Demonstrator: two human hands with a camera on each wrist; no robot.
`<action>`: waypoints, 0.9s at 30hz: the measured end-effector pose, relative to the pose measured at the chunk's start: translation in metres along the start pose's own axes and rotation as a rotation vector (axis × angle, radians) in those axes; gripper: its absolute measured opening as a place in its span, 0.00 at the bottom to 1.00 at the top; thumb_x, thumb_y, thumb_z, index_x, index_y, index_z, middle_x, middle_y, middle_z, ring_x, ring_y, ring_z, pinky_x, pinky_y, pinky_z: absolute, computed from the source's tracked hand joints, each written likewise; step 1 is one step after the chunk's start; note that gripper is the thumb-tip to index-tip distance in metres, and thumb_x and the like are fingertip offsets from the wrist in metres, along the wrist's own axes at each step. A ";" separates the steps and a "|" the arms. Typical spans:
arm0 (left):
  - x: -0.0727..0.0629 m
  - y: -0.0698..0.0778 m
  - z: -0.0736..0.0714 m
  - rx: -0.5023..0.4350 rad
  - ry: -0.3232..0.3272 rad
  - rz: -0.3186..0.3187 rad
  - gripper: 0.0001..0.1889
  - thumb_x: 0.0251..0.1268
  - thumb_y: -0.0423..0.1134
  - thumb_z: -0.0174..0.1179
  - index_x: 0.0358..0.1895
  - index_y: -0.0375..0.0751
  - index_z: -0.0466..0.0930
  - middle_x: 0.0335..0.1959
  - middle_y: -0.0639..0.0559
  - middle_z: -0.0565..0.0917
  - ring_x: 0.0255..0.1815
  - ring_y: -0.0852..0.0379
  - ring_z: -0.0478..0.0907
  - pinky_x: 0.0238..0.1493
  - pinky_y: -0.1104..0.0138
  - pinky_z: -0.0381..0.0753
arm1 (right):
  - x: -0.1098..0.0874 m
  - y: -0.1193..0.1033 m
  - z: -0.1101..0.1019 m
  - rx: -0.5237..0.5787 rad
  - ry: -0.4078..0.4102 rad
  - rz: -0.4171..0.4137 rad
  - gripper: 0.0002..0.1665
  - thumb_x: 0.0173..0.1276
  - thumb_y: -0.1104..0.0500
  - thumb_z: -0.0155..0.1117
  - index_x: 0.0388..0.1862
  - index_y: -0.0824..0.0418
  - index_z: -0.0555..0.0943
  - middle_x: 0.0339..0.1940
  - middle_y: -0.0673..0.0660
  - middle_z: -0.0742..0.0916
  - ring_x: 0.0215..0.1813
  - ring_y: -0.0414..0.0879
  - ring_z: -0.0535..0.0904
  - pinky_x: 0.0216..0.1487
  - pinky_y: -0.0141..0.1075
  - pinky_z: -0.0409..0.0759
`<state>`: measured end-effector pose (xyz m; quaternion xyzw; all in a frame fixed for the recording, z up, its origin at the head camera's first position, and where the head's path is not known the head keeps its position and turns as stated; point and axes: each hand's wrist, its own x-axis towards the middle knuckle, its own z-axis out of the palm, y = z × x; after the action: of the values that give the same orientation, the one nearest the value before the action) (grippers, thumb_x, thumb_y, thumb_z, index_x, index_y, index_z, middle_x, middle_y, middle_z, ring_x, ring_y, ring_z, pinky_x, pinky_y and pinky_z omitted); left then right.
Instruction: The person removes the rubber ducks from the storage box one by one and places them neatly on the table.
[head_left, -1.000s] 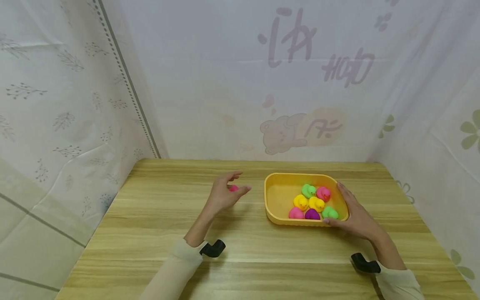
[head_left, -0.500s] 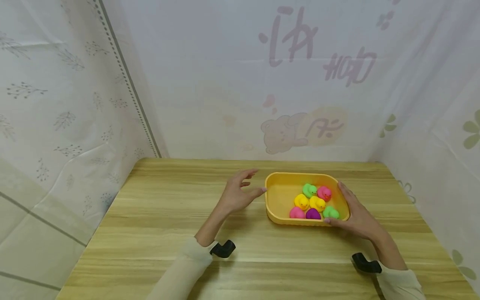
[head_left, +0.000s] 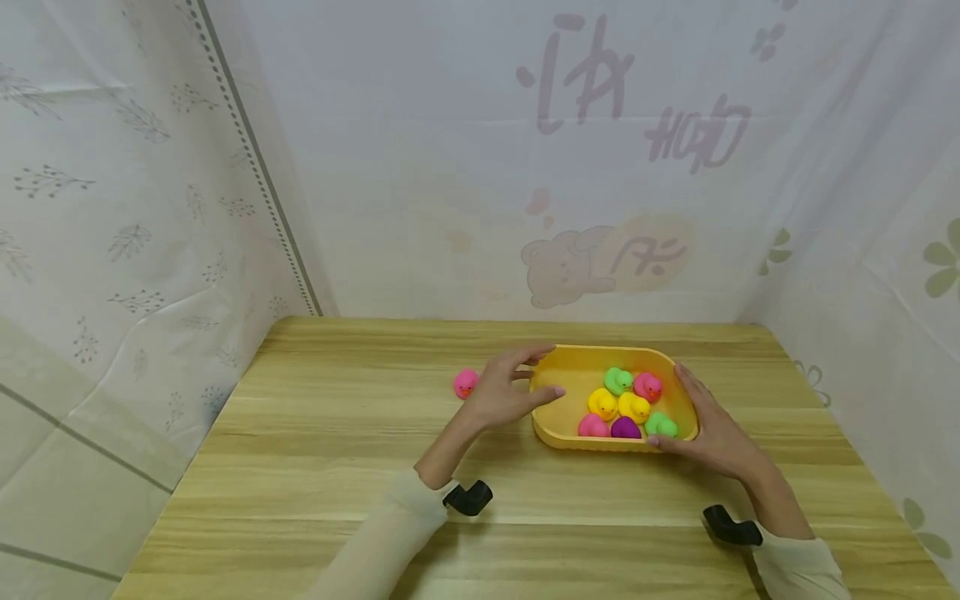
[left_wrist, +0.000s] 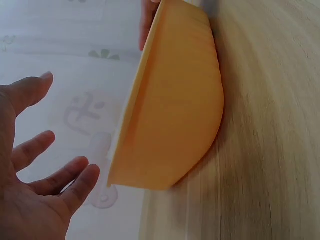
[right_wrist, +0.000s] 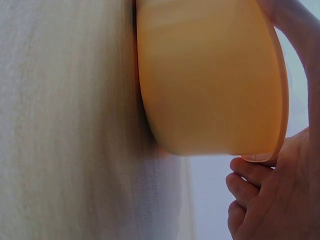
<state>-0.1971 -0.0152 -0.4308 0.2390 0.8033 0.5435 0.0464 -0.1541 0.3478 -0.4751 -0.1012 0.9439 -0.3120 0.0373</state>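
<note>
On the wooden table a yellow plastic box (head_left: 558, 396) holds several small toy ducks, among them a green duck (head_left: 618, 382), a yellow duck (head_left: 633, 408) and a purple duck (head_left: 626, 428). My right hand (head_left: 716, 433) grips its right end, thumb on the front rim and fingers along the outer side. Over the left rim hovers my left hand (head_left: 506, 392), fingers spread and holding nothing; in the left wrist view it appears beside the box's wall (left_wrist: 175, 95). A pink duck (head_left: 466, 383) sits on the table just left of that hand.
The wooden tabletop (head_left: 337, 467) meets a patterned cloth (head_left: 420, 208) along its back edge. More cloth hangs at both sides. A black fitting (head_left: 468, 497) sticks out from the left cuff, and a similar black fitting (head_left: 731, 527) from the right one.
My left hand has moved right, away from the pink duck, to above the box's left rim. The pink duck now shows on the table. My right hand keeps its grip in place.
</note>
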 end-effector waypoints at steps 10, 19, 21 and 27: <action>0.008 0.003 0.016 -0.004 -0.134 -0.030 0.31 0.65 0.47 0.71 0.71 0.52 0.75 0.67 0.48 0.80 0.67 0.39 0.76 0.68 0.54 0.79 | 0.000 0.000 -0.001 -0.001 0.001 -0.012 0.76 0.57 0.40 0.79 0.86 0.55 0.35 0.86 0.67 0.47 0.81 0.78 0.48 0.70 0.78 0.53; 0.017 0.006 0.032 0.039 -0.222 -0.077 0.28 0.65 0.47 0.71 0.69 0.54 0.78 0.68 0.42 0.79 0.65 0.41 0.79 0.65 0.59 0.80 | 0.000 0.000 0.000 -0.005 -0.002 -0.006 0.76 0.58 0.39 0.78 0.86 0.54 0.35 0.86 0.67 0.48 0.80 0.78 0.49 0.70 0.78 0.54; 0.020 0.008 0.035 0.049 -0.252 -0.082 0.28 0.65 0.47 0.71 0.68 0.53 0.78 0.67 0.41 0.80 0.64 0.42 0.79 0.63 0.61 0.81 | 0.001 0.000 0.000 -0.005 -0.002 -0.006 0.76 0.58 0.39 0.78 0.86 0.54 0.35 0.86 0.67 0.48 0.80 0.78 0.50 0.70 0.78 0.55; 0.029 0.012 0.042 0.093 -0.354 -0.119 0.27 0.64 0.46 0.72 0.66 0.50 0.80 0.64 0.42 0.81 0.61 0.46 0.80 0.56 0.68 0.81 | 0.000 0.001 0.000 0.004 -0.004 -0.004 0.75 0.58 0.39 0.78 0.87 0.54 0.35 0.87 0.66 0.48 0.80 0.78 0.50 0.69 0.79 0.55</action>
<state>-0.2046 0.0366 -0.4320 0.2849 0.8196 0.4513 0.2081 -0.1543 0.3486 -0.4757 -0.1034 0.9430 -0.3138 0.0388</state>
